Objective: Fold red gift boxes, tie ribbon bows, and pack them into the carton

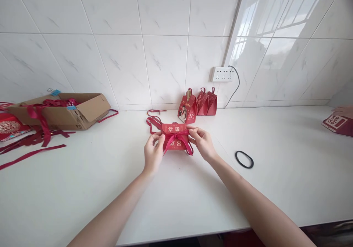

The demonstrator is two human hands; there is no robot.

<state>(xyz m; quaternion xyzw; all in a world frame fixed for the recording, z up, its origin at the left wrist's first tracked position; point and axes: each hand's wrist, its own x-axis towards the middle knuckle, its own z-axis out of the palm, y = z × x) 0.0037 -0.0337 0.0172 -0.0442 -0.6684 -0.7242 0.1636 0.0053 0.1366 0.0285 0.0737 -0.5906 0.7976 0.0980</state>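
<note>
A small red gift box (pixel 172 128) with gold Chinese characters lies on the white table in front of me. Across its middle runs a crimson ribbon (pixel 176 136) tied in a bow, its tails hanging over the near side. At the box's left edge, the fingers of my left hand (pixel 153 149) are closed on the ribbon's left loop. My right hand (pixel 202 142) pinches the ribbon's right loop between thumb and fingers at the opposite edge. Fingertips partly cover both loops. Loose ribbon (pixel 153 122) trails on the table behind my left hand.
Red candy boxes (pixel 187 107) with ribbon handles stand by the tiled wall. A cardboard box (pixel 91 109) of ribbons sits left, with ribbon strips (pixel 33 155) beside it. A black ring (pixel 244 159) lies right; another person's hand (pixel 343 111) touches a dark red box (pixel 338 124).
</note>
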